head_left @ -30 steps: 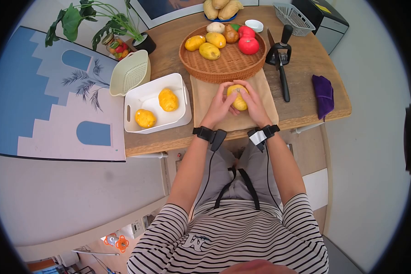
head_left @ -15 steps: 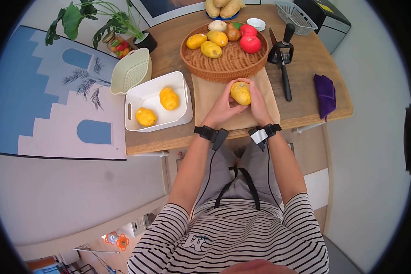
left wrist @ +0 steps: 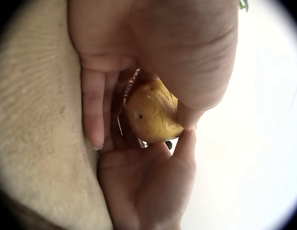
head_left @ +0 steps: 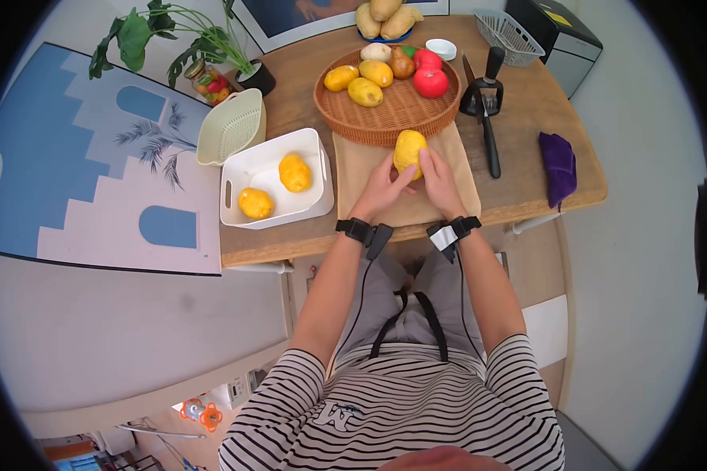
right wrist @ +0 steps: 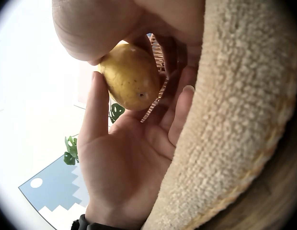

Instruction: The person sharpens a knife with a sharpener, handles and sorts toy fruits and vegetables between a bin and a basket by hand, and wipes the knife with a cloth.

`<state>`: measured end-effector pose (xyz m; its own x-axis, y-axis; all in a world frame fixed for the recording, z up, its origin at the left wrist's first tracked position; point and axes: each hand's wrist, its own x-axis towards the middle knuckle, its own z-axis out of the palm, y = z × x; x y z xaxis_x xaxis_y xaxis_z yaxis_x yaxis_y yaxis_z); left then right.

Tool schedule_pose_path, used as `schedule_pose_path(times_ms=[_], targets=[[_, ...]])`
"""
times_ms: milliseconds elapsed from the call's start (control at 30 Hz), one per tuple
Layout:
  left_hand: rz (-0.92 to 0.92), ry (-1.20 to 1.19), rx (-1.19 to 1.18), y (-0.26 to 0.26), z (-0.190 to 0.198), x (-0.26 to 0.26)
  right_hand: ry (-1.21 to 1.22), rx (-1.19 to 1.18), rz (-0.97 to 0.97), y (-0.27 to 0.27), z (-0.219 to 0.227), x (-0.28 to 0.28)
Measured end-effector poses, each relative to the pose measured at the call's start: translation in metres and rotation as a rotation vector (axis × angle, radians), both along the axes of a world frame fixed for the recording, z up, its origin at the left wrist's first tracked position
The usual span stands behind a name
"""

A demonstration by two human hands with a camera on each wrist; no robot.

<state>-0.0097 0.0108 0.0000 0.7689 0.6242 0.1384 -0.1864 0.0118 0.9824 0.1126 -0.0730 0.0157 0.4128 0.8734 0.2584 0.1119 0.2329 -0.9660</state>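
Hands gripping yellow potato, beige towel, wooden table, pale wall

6 yellow lumpy oval produce pcs., most of any kind.
Also 3 tan oblong pcs., 2 round red pcs., 1 ea. brown pear-shaped pc., whitish oval pc., round brown wicker basket, pale-green plastic basket, grey plastic basket, white plastic bin, small round white dish, blue plate, potted green plant; min. 1 blk.-handled knife.
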Motion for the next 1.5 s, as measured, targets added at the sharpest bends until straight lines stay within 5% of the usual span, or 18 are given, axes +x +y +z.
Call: schedule_pose_path(times_ms=[133, 267, 300, 433, 567, 733, 867, 933, 967, 1033, 1367, 1500], targets=[[-0.011, -0.024, -0.091, -0.007, 0.015, -0.009, 0.204, -0.12, 0.061, 0.001, -0.01, 0.008], [0.181, 0.123, 0.142, -0.006, 0.034, -0.049, 0.253, 0.012, -0.019, 0.01, -0.017, 0.001], [0.283, 0.182, 0.319, -0.002, 0.041, -0.065, 0.136, -0.018, -0.043, 0.011, -0.021, 0.003], [0.433, 0.132, 0.155, 0.011, 0.104, -0.118, -0.126, -0.161, -0.063, 0.013, -0.023, 0.008], [0.441, 0.293, 0.255, 0.01, 0.13, -0.147, -0.123, -0.172, -0.071, 0.007, -0.012, 0.002], [0.574, 0.189, 0.319, 0.009, 0.127, -0.176, -0.158, -0.122, -0.073, 0.008, -0.012, 0.002], [0.902, 0.32, 0.512, 0.034, 0.103, -0.209, -0.153, -0.083, -0.078, 0.007, -0.011, 0.001], [1.048, 0.803, 0.722, 0.058, 0.084, -0.237, -0.158, -0.082, -0.071, 0.008, -0.014, 0.002], [1.05, 0.806, 0.722, 0.063, 0.083, -0.243, -0.156, -0.083, -0.068, 0.008, -0.013, 0.001], [0.892, 1.173, 0.737, 0.075, 0.08, -0.252, -0.158, -0.092, -0.066, 0.008, -0.011, 0.001], [0.936, 1.217, 0.714, 0.113, 0.071, -0.26, -0.181, -0.056, -0.081, 0.008, -0.011, 0.003], [0.812, 1.337, 0.675, 0.101, 0.071, -0.253, -0.167, -0.06, -0.077, 0.007, -0.012, 0.002]])
